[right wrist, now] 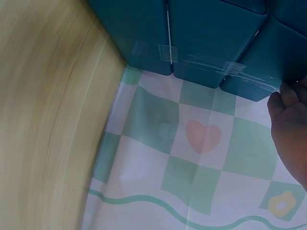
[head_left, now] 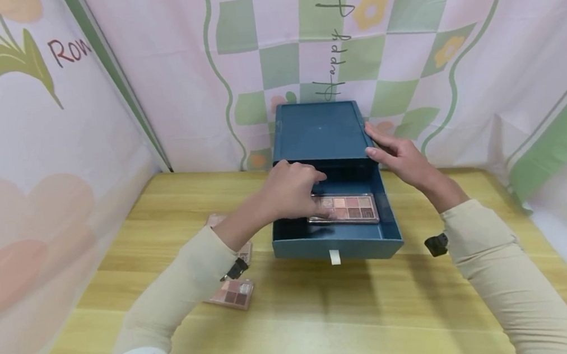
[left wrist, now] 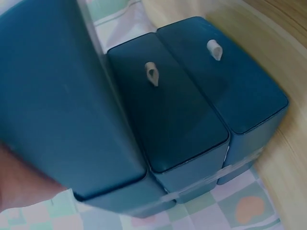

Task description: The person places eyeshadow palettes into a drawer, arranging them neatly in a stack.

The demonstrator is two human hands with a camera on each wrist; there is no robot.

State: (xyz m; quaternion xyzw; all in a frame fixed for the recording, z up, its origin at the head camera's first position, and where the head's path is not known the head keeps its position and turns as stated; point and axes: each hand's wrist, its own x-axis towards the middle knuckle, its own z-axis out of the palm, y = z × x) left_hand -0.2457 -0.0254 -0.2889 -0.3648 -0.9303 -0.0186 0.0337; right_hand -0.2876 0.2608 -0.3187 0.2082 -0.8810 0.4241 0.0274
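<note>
A blue drawer cabinet (head_left: 320, 131) stands near the back of the table, its top drawer (head_left: 302, 247) pulled out toward me. An eyeshadow palette (head_left: 352, 209) with a clear lid lies in that drawer. My left hand (head_left: 292, 190) reaches in over the drawer's left side; its thumb overlaps the palette's left end, while the fingertips stand apart farther back. With fairly straight fingers, my right hand (head_left: 403, 161) rests against the cabinet's right side, thumb at the front top corner. In the left wrist view, two closed drawers (left wrist: 168, 115) with pale pull tabs show beside the pulled-out one.
Left of the cabinet, partly behind my left forearm, lie several more palettes, the nearest a pink-brown palette (head_left: 235, 293). A patterned curtain (head_left: 284, 64) hangs right behind the cabinet. Clear tape (right wrist: 206, 64) runs across the cabinet's side. The wooden table (head_left: 327, 330) extends toward me.
</note>
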